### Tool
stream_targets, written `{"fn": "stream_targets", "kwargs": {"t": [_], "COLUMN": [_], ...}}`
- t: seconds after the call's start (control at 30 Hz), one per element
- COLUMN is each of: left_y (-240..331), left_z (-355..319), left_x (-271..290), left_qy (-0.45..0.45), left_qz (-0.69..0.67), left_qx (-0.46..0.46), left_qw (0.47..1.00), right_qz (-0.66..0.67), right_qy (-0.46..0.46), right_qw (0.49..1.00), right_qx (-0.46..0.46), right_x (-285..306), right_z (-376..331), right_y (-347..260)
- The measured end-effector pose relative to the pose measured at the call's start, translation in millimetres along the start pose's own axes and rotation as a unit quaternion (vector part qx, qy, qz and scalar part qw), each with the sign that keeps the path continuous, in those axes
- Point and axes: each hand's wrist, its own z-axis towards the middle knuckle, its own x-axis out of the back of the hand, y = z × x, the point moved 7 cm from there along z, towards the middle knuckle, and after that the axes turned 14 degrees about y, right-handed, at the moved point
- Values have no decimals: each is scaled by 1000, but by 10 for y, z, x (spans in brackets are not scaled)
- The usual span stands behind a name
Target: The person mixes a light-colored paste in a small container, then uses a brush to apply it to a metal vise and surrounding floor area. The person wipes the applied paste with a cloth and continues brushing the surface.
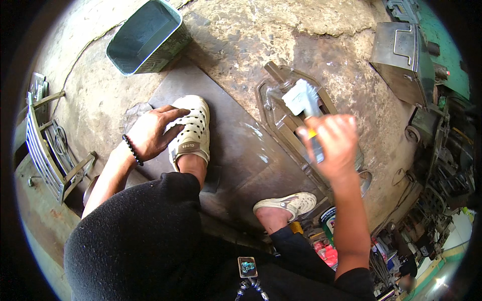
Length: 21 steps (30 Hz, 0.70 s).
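Right hand (334, 143) clenched on hammer (304, 108), raised over metal frame (281, 118). Left hand (150, 133) flat, released, on clog (193, 128). Frame looks mid-shaping, unfinished.

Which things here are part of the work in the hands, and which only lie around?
In use:
right hand gripping a hammer
metal frame under the hammer
flat metal sheet
left hand resting on the sheet beside a white clog

Lying about:
green metal bin
wire grille
grey metal box
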Motion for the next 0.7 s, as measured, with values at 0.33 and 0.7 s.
{"fn": "stream_targets", "kwargs": {"t": [0.33,0.7], "left_y": [-11,-19], "left_z": [-11,-54], "left_x": [-38,-17], "left_qy": [-7,8], "left_qz": [10,-5], "left_qx": [0,-26], "left_qw": [1000,1000], "right_qz": [110,69], "right_qy": [-39,14], "right_qw": [988,979], "right_qx": [-98,-190], "right_x": [-102,-265], "right_z": [-326,-456], "right_y": [-535,-479]}}
